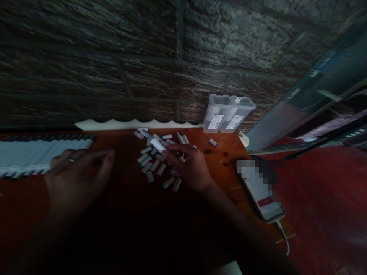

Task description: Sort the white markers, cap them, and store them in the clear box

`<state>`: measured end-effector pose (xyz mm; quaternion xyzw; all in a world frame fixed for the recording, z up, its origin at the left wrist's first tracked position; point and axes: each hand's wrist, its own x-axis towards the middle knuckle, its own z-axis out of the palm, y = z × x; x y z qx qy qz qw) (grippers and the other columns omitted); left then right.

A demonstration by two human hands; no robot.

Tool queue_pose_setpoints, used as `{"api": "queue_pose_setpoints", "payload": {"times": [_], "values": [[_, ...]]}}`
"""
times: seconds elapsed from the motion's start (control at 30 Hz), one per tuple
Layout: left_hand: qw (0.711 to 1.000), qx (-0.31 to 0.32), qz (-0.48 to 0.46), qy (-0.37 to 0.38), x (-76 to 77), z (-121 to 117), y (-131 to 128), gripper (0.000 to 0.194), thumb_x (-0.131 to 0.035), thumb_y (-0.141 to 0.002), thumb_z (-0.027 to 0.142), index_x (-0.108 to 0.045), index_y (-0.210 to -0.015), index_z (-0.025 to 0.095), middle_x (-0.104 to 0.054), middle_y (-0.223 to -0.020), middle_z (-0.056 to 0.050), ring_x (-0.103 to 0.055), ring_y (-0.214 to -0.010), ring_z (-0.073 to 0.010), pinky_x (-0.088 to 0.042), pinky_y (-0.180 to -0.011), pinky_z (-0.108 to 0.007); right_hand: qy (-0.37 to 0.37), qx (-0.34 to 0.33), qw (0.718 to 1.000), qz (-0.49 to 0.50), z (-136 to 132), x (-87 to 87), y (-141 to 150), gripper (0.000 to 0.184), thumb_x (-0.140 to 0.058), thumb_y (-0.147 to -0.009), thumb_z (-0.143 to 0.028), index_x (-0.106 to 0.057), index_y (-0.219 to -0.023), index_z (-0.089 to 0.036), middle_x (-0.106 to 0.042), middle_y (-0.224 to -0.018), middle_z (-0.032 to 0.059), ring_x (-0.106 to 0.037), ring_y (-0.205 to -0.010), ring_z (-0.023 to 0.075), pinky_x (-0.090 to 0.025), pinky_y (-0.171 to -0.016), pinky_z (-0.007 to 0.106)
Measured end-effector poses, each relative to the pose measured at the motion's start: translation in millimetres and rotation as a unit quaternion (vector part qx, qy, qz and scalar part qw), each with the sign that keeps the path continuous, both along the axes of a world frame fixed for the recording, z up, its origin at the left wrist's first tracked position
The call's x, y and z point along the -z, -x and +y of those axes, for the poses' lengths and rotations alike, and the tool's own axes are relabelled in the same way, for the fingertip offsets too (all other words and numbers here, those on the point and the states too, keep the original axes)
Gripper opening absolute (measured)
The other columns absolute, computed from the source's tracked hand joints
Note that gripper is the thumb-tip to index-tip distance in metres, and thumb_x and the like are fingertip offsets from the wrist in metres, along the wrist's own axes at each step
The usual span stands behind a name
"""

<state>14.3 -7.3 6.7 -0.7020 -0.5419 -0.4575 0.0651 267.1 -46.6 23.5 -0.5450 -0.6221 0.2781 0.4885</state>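
much is dark or cut off here. below both hands, the near part of the brown wooden table [229,183] sinks into shadow, and our forearms fade with it. to the left of our left hand [76,179], a row of slim white marker-like sticks with dark ends [25,152] runs out of view, and the hand itself covers part of the row's near edge. to the right of our right hand [190,164], square blocks blur most of the screen of a pale-edged phone [268,206], so we cannot read it.

between the thumb and fingers of our right hand we hold a short, smooth white cylinder [157,145], brighter than the pieces around it. it tilts up and left from the fingertips, its near end hidden by them; we cannot tell whether it touches the scattered short, pale cylinders with coloured ends [155,165] beneath. some of those show green, purple or pink tips, and our right hand hides a few.

our left hand is curled, thumb and forefinger tips close together; we cannot tell whether they meet. beyond our right hand, two clear plastic boxes with white labels [219,110] stand side by side.
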Motion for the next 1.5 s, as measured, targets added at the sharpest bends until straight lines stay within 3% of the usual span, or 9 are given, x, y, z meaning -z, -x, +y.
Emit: {"api": "queue_pose_setpoints", "payload": {"times": [0.1,0.17,0.27,0.37,0.5,0.73,0.93,1.23,1.5], "values": [[0.995,0.054,0.075,-0.034,-0.6,-9.4,-9.7,0.012,-0.063,-0.082,0.037,-0.068,-0.082,0.026,-0.07,-0.076,0.001,-0.064,-0.074,-0.0203,-0.051,-0.077,-0.037,0.033,-0.048,0.995,0.081,-4.6,2.8,10.0,0.026,-0.064,-0.084,-0.043,-0.074,-0.099,-0.024,-0.073,-0.088,0.0009,-0.066,-0.076,0.0139,-0.053,-0.069,0.028],[0.993,0.096,0.072,-0.005,-3.4,-17.6,-16.7,0.012,-0.061,-0.085,0.035,-0.068,-0.086,0.026,-0.071,-0.078,0.0,-0.065,-0.075,-0.0189,-0.051,-0.079,-0.035,0.056,-0.071,0.987,0.132,-8.2,3.2,14.7,0.027,-0.064,-0.084,-0.042,-0.075,-0.097,-0.021,-0.073,-0.085,0.0019,-0.066,-0.075,0.0141,-0.053,-0.067,0.028],[0.99,0.13,0.038,0.039,-8.0,-26.4,-24.6,0.017,-0.058,-0.089,0.037,-0.07,-0.093,0.026,-0.073,-0.084,-0.001,-0.066,-0.082,-0.0183,-0.051,-0.08,-0.034,0.081,-0.07,0.981,0.163,-11.1,2.9,18.8,0.03,-0.068,-0.08,-0.044,-0.075,-0.098,-0.021,-0.072,-0.086,0.0025,-0.065,-0.073,0.0146,-0.053,-0.065,0.028],[0.982,0.189,-0.006,0.03,-9.1,-31.2,-28.0,0.018,-0.059,-0.089,0.032,-0.071,-0.099,0.023,-0.074,-0.088,-0.003,-0.065,-0.081,-0.0166,-0.051,-0.079,-0.031,0.113,-0.096,0.973,0.179,-12.0,2.4,21.8,0.033,-0.071,-0.077,-0.044,-0.074,-0.1,-0.021,-0.072,-0.089,0.0028,-0.064,-0.072,0.0134,-0.052,-0.063,0.027],[0.967,0.234,-0.089,0.053,-4.8,-37.2,-33.2,0.022,-0.063,-0.088,0.031,-0.073,-0.102,0.019,-0.069,-0.074,-0.003,-0.059,-0.066,-0.0125,-0.047,-0.064,-0.025,0.126,-0.113,0.968,0.186,-14.8,1.9,27.8,0.038,-0.072,-0.073,-0.048,-0.074,-0.1,-0.021,-0.071,-0.085,0.0024,-0.063,-0.067,0.0128,-0.051,-0.059,0.025],[0.914,0.275,-0.248,0.165,3.5,-36.8,-45.1,0.027,-0.066,-0.084,0.036,-0.074,-0.1,0.015,-0.073,-0.079,-0.004,-0.061,-0.064,-0.012,-0.049,-0.061,-0.023,0.06,-0.099,0.981,0.155,-19.3,5.4,37.0,0.031,-0.073,-0.072,-0.047,-0.077,-0.089,-0.022,-0.074,-0.084,0.0025,-0.067,-0.078,0.0178,-0.053,-0.076,0.032],[0.876,0.299,-0.315,0.21,7.6,-31.6,-46.6,0.027,-0.07,-0.08,0.036,-0.075,-0.095,0.014,-0.075,-0.084,-0.006,-0.066,-0.073,-0.0155,-0.052,-0.069,-0.026,0.044,-0.085,0.987,0.131,-15.7,13.5,34.2,0.031,-0.071,-0.073,-0.047,-0.077,-0.089,-0.022,-0.074,-0.083,0.0029,-0.066,-0.077,0.0187,-0.053,-0.075,0.033],[0.88,0.312,-0.29,0.211,3.8,-35.9,-49.7,0.026,-0.072,-0.078,0.032,-0.074,-0.097,0.015,-0.073,-0.081,-0.004,-0.063,-0.069,-0.0139,-0.05,-0.068,-0.025,0.052,-0.1,0.986,0.125,-10.8,14.2,27.6,0.035,-0.066,-0.077,-0.05,-0.078,-0.093,-0.021,-0.074,-0.08,0.003,-0.065,-0.069,0.0178,-0.052,-0.067,0.031],[0.841,0.317,-0.37,0.236,-0.7,-36.8,-52.1,0.026,-0.076,-0.073,0.033,-0.073,-0.092,0.016,-0.075,-0.084,-0.005,-0.066,-0.072,-0.0153,-0.052,-0.07,-0.027,0.036,-0.129,0.986,0.1,-12.3,12.9,27.8,0.035,-0.062,-0.082,-0.048,-0.076,-0.1,-0.021,-0.076,-0.087,0.003,-0.067,-0.078,0.0197,-0.051,-0.077,0.034]]}}
